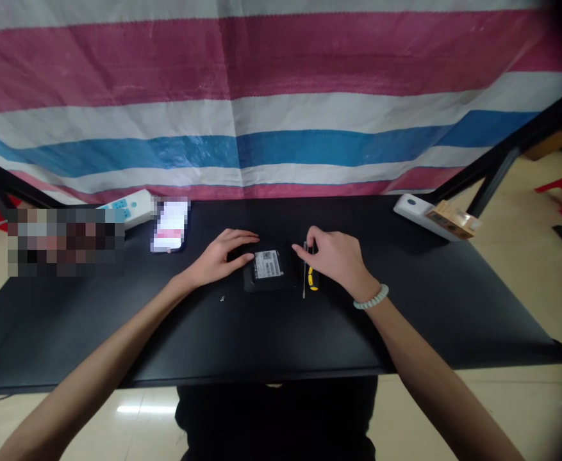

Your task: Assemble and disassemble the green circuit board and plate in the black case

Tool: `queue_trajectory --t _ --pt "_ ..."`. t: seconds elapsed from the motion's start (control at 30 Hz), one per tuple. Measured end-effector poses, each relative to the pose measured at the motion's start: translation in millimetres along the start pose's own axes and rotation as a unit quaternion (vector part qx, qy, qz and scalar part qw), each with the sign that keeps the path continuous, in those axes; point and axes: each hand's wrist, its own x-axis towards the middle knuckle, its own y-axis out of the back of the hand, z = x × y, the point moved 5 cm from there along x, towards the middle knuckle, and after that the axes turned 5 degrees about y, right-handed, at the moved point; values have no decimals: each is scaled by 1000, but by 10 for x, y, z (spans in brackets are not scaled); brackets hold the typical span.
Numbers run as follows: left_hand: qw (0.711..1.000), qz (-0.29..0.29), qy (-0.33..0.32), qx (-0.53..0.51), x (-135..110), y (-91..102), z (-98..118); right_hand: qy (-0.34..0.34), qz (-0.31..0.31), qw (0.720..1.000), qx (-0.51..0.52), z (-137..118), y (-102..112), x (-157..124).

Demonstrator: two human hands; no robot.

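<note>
Black table [405, 307]; left hand [223, 256] overlaps device [267, 272]; right hand [338, 259] hides screwdriver [312, 280] handle.

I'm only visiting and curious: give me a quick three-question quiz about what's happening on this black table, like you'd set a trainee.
1. True or false: the left hand touches the black device that bears a white label.
2. Which tool lies under the right hand? A) scissors B) screwdriver C) pliers
3. Fill in: the bead bracelet sits on the ___ wrist.
Key: 1 true; 2 B; 3 right.
</note>
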Motion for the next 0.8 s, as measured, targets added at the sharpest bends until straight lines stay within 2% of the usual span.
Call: queue_trajectory --t 0.1,0.23,0.3,0.37,0.47,0.57,0.63,0.7,0.8 --pt "1000 -5 -5 -2 20 9 0 14 -6 1000 -9 -61 -38 -17" --pt "1000 -7 -8 -4 31 19 8 -8 -21 1000 1 -51 -95 -41" --pt "1000 -6 -10 -4 31 20 12 -31 -27 998 40 -31 -106 -45" --pt "1000 -4 -14 -4 31 17 11 -52 -22 990 126 -21 -94 -42" --pt "1000 0 -23 -7 33 15 4 -38 13 946 323 -87 -38 -36" --pt "999 5 -32 -13 35 12 -10 -10 36 866 499 -248 7 -71" --pt "999 13 -32 -15 37 6 -23 10 38 820 570 -396 17 -117" --pt "999 25 -30 -14 39 -7 -34 32 49 797 601 -537 31 -169" --pt "998 49 -29 -5 42 -33 -27 44 75 785 613 -682 40 -237"
